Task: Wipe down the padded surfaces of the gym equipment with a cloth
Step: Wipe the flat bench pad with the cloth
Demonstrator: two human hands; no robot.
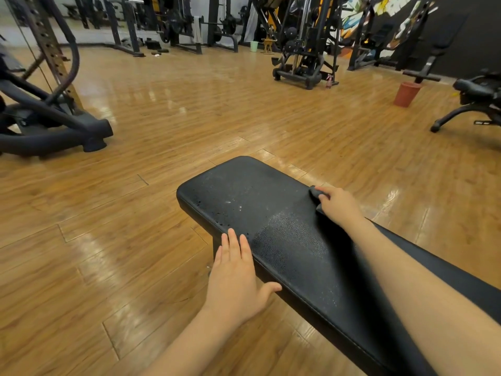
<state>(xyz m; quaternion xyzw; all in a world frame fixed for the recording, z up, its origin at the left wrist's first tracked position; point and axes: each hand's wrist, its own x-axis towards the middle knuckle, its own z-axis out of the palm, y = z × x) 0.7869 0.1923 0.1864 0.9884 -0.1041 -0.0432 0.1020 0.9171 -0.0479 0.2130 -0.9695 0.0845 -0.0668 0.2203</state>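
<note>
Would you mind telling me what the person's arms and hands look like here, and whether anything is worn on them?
Both forearms are bare as far up as the picture shows: no sleeves or cuffs come into view. The left hand and the right hand wear no gloves. No watch, bracelet or wristband shows on either wrist, and no rings show on the fingers that can be seen. The right hand's fingertips are partly hidden.

Black padded tabletop flecked with pale droplets, dark grey cloth, glossy honey-brown plank floor, terracotta bucket, mint-green bin
</note>
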